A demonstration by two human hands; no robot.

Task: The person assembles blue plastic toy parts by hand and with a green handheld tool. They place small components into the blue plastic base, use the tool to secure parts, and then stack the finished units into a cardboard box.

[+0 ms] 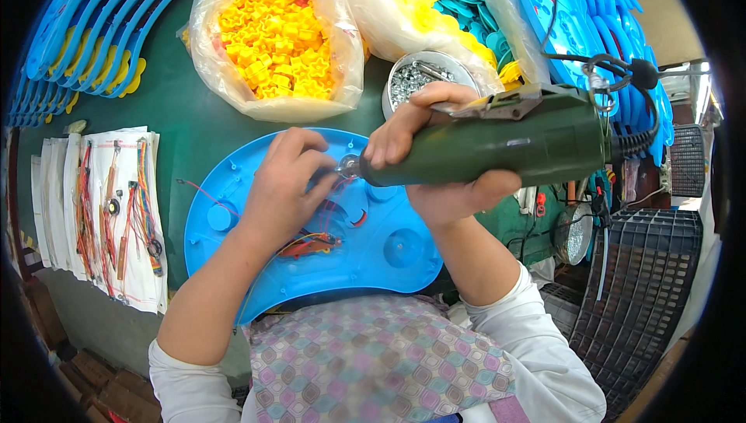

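Observation:
My right hand (451,201) is wrapped round a dark green electric screwdriver (497,143), held nearly level with its tip pointing left. My left hand (284,186) is beside that tip, fingers bent in and thumb opposite; whatever they pinch is too small or hidden to name. Both hands are over a blue plastic shell (342,271) with a curved outline, lying hollow side up with round posts inside. Thin red wires and a small red-orange part (307,246) lie in the shell, below my left hand.
Clear bags of yellow star-shaped pieces (276,42) and of yellow and teal pieces (466,11) stand behind. A round bowl of screws (420,77) sits before them. Blue shells (101,26) are stacked at both sides. Wire bundles (116,205) lie left; a black crate (645,283) stands right.

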